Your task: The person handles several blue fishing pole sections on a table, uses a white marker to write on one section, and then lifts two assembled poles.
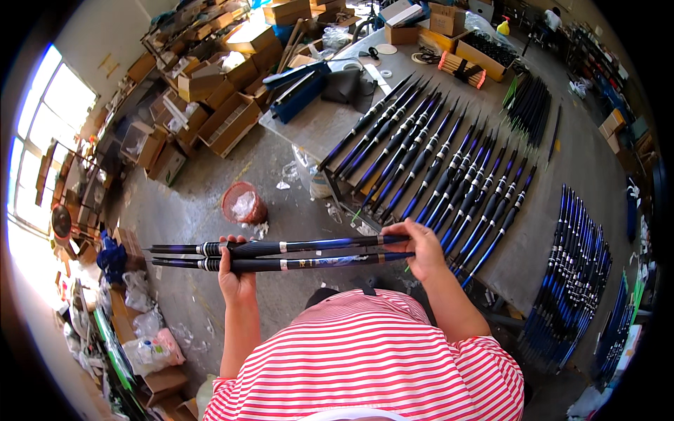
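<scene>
Two dark blue and black fishing rods [319, 262] lie side by side, nearly level, across the front of my body. My left hand [237, 275] is closed round both near their silver-ringed handle section. At their other end, my right hand [424, 250] grips them, its fingertips at the far side. A row of similar fishing rods [434, 167] lies slanted on the grey table [523, 270] just beyond my right hand. Another dense bunch of rods [570, 263] rests farther right, and thin dark rods with green tips [530, 105] lie at the back.
A blue case [298, 95], an orange-tipped bundle [462, 71] and a box of black parts [484, 55] stand along the table's far side. On the floor sits a red waste bin [243, 203]. Cardboard boxes [228, 124] pile up at the far left; plastic bags [151, 351] lie near left.
</scene>
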